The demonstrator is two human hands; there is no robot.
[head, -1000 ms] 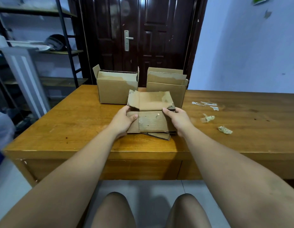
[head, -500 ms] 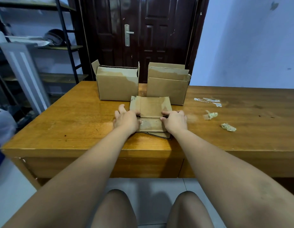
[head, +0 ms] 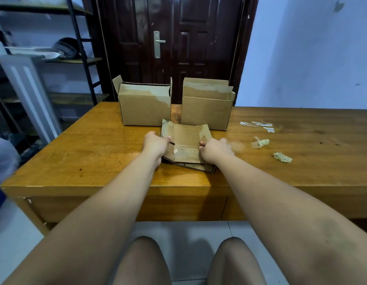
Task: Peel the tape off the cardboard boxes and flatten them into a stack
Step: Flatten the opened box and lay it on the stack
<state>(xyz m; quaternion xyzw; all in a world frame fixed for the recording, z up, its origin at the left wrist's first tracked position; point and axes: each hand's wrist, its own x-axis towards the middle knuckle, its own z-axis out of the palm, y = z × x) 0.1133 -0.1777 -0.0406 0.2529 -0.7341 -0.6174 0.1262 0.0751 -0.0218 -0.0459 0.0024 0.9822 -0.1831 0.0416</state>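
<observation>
Head view, your left hand (head: pixel 156 144) and right hand (head: pixel 214 150) each gripping one side edge of the flattened cardboard box (head: pixel 185 145), above another flat cardboard piece (head: pixel 201 167)

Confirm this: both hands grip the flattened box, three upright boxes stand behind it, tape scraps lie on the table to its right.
Wrong count: the head view shows two upright boxes, the left box and the right box, behind the flattened box, not three. Otherwise right: left hand and right hand grip it, tape scraps lie on the table to its right.
</observation>
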